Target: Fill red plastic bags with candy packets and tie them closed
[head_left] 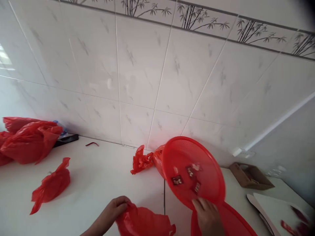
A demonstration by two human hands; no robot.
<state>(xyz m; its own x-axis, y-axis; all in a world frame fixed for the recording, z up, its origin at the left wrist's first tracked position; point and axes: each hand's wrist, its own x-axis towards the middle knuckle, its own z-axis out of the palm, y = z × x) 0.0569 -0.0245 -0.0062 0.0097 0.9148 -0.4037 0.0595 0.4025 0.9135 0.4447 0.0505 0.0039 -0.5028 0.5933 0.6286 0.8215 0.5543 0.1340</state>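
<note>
White tiled wall (pixel 137 65) above pale countertop (pixel 98 177).

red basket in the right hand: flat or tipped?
Tipped. The red basket stands on edge, inside facing the camera, right hand gripping its lower rim. A few small packets sit against its inner face.

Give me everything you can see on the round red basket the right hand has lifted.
The red basket is round, shallow and looks like ribbed plastic. It is tilted steeply, its inside facing the camera, with a few small dark wrapped pieces lying against its inner face. The right hand grips its lower rim. Below it lies a second red basket; behind its left edge sits a red plastic bag.
</note>
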